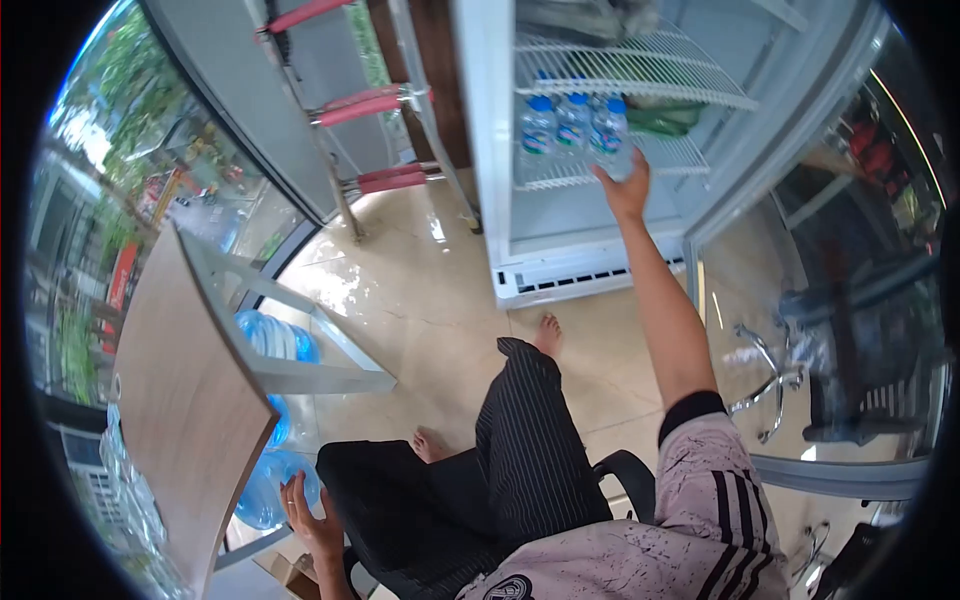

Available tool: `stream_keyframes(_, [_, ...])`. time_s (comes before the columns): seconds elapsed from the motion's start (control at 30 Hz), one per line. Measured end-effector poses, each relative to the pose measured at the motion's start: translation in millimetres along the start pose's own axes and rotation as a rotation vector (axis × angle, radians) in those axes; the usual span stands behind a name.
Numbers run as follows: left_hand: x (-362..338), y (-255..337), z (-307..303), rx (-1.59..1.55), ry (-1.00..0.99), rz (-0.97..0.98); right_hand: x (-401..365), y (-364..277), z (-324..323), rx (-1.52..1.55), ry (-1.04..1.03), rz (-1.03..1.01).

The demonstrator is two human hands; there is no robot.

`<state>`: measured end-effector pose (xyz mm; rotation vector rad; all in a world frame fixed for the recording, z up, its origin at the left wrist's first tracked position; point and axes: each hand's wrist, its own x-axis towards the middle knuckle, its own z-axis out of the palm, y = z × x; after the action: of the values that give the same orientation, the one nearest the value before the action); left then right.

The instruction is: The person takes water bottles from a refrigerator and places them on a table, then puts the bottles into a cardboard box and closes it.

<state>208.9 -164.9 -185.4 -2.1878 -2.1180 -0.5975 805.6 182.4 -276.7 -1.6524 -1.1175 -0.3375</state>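
Jug (262, 492), blue and lying low under the table (190, 400), is the nearest thing. The left hand (315, 520) is spread wide against it, fingers apart and gripping nothing (whether the palm really presses on it I cannot tell). More jugs (275, 335) lie a little further on, in the frame below the tabletop. The person sits in a chair (628, 468), legs in striped trousers, both feet bare on the tiled floor (440, 290).

Beyond the feet stands a white fridge (590, 250), its glass door (800, 280) swung out to the right. The right arm stretches straight into it. There the right hand (628, 190) is curled around the lower part of a bottle (612, 135), thumb on one side and fingers on the other. That bottle stands upright on a wire shelf (545, 180), at the right end of a close row of three with blue caps (its two neighbours are untouched). Green packets (665, 120) lie just behind it on the same shelf.
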Motion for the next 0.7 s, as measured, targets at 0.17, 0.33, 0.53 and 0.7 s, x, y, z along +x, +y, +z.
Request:
stream_keyframes(0.17, [-47,-24,-13,-0.046,0.08,-0.216,-29,-86,-169,0.083,-0.007,-0.082])
stream_keyframes(0.33, [-69,-38,15,-0.208,0.184,-0.22,-10,-180,-400,-0.704,0.845,-0.563])
stream_keyframes(0.53, [-70,-41,31,-0.333,0.129,-0.247,-13,-172,-547,-0.467,1.064,-0.137])
stream_keyframes(0.7, [-77,-40,30,-0.421,-0.007,-0.213,-17,-180,-562,-0.4,0.957,0.122])
